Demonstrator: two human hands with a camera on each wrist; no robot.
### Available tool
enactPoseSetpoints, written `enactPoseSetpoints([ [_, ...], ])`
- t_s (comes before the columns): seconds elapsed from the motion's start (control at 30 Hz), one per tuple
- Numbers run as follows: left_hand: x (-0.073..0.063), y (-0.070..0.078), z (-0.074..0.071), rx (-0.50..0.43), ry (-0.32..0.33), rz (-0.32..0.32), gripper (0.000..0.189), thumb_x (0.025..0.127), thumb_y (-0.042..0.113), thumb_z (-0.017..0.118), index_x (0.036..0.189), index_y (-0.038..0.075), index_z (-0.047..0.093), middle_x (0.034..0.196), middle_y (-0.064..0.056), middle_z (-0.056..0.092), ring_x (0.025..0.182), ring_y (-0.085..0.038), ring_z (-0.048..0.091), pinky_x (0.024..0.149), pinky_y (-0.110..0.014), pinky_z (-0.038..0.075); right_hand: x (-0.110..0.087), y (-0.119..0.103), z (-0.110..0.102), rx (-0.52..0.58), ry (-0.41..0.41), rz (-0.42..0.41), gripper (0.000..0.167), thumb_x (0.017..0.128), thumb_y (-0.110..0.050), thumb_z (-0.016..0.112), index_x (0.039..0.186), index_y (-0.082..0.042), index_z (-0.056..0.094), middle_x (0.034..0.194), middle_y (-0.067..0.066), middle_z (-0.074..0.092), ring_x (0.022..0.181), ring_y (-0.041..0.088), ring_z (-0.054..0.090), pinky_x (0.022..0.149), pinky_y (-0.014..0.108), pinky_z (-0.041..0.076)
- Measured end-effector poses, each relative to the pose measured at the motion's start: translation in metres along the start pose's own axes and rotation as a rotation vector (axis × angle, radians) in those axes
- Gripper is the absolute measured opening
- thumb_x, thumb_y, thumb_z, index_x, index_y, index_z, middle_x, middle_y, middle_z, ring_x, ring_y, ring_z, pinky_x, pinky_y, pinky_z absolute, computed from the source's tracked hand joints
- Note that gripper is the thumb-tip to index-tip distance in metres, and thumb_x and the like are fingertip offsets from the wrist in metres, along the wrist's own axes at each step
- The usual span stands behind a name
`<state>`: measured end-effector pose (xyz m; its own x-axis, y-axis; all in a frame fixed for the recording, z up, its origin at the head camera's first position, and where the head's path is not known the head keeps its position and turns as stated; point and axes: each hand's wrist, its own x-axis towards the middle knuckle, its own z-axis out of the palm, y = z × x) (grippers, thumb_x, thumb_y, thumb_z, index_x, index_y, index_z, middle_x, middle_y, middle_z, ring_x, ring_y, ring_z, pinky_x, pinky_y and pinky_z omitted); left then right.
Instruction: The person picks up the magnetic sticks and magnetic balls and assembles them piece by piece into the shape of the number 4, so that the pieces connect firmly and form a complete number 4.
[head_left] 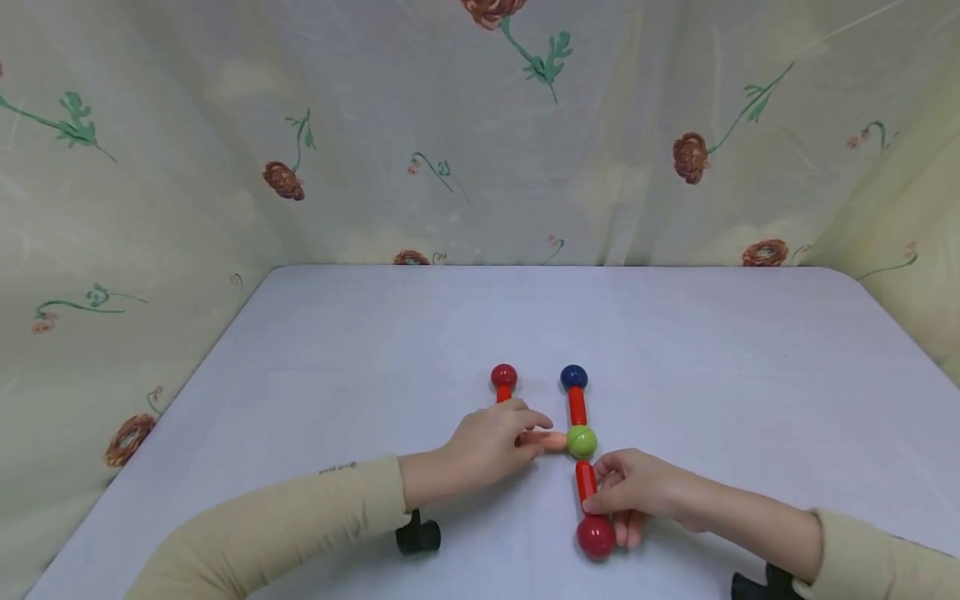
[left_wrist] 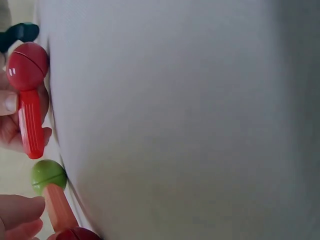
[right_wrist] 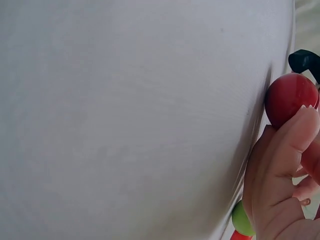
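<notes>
In the head view my left hand (head_left: 491, 442) grips a pale orange rod (head_left: 553, 441), whose right end meets a green ball (head_left: 581, 442). The left wrist view shows a red ball (left_wrist: 77, 234) at the rod's other end, mostly covered by this hand in the head view. My right hand (head_left: 645, 492) pinches a red rod (head_left: 587, 485) with a larger red ball (head_left: 596, 537) on its near end. The far end of that rod points at the green ball, a small gap between them. Beyond the green ball, another red rod (head_left: 577, 406) carries a blue ball (head_left: 574, 377).
Past my left hand, a red ball (head_left: 504, 375) tops a short red rod (head_left: 504, 392), partly hidden by the fingers. Everything lies on a white-covered table (head_left: 375, 333). A flowered curtain (head_left: 480, 167) hangs behind it. Each wrist wears a black camera mount (head_left: 417, 535).
</notes>
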<state>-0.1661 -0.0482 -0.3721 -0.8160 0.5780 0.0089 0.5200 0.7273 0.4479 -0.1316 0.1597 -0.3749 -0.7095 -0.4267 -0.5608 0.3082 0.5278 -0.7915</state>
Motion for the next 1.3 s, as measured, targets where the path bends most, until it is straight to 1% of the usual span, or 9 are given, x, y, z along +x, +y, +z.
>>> enactPoseSetpoints([
  [0.13,0.0022,-0.004,-0.0003,0.01,-0.028,-0.035,0.03,0.083,0.021,0.067,0.113,0.018,0.066,0.082,0.006,0.059,0.065,-0.004,0.048,0.055,-0.015,0.04,0.0003,0.0007,-0.0005,0.03,-0.007,0.004,0.031,0.083,-0.017,0.065,0.102,0.001,0.049,0.058,0.004,0.06,0.044,0.008,0.057,0.047,0.017,0.046],
  [0.23,0.0044,-0.006,0.0001,0.014,-0.043,-0.048,0.029,0.083,0.021,0.068,0.112,0.017,0.066,0.079,0.006,0.061,0.063,-0.005,0.048,0.054,-0.016,0.04,0.0008,0.0006,-0.0004,0.035,-0.008,0.013,0.032,0.083,-0.017,0.066,0.104,0.001,0.049,0.058,0.004,0.06,0.045,0.008,0.057,0.047,0.017,0.046],
  [0.53,0.0082,-0.0057,-0.0019,0.022,-0.077,-0.091,0.022,0.083,0.023,0.067,0.105,0.018,0.07,0.079,0.008,0.064,0.063,-0.005,0.05,0.056,-0.016,0.04,0.0031,-0.0013,-0.0018,0.03,-0.007,0.027,0.031,0.084,-0.018,0.065,0.103,0.0,0.05,0.058,0.004,0.06,0.045,0.008,0.057,0.047,0.017,0.046],
  [0.8,0.0093,-0.0074,-0.0019,0.012,-0.081,-0.093,0.021,0.083,0.022,0.067,0.104,0.018,0.07,0.079,0.008,0.064,0.063,-0.005,0.05,0.057,-0.016,0.04,0.0032,-0.0011,-0.0031,0.036,-0.016,0.014,0.031,0.084,-0.017,0.065,0.104,0.001,0.049,0.058,0.004,0.06,0.045,0.008,0.057,0.047,0.017,0.046],
  [1.03,0.0094,-0.008,-0.001,0.008,-0.079,-0.093,0.021,0.083,0.021,0.067,0.103,0.017,0.07,0.077,0.008,0.063,0.062,-0.005,0.049,0.056,-0.016,0.04,0.0042,-0.002,-0.0036,0.024,-0.009,0.029,0.031,0.085,-0.018,0.064,0.104,0.001,0.049,0.058,0.004,0.059,0.045,0.008,0.057,0.048,0.017,0.046],
  [1.3,0.0094,-0.0073,-0.0019,0.013,-0.078,-0.083,0.022,0.083,0.022,0.068,0.104,0.017,0.07,0.083,0.007,0.066,0.065,-0.004,0.051,0.058,-0.015,0.041,0.0045,-0.0026,-0.0041,0.021,-0.007,0.024,0.03,0.084,-0.017,0.064,0.103,0.001,0.049,0.057,0.004,0.059,0.044,0.008,0.056,0.047,0.017,0.046],
])
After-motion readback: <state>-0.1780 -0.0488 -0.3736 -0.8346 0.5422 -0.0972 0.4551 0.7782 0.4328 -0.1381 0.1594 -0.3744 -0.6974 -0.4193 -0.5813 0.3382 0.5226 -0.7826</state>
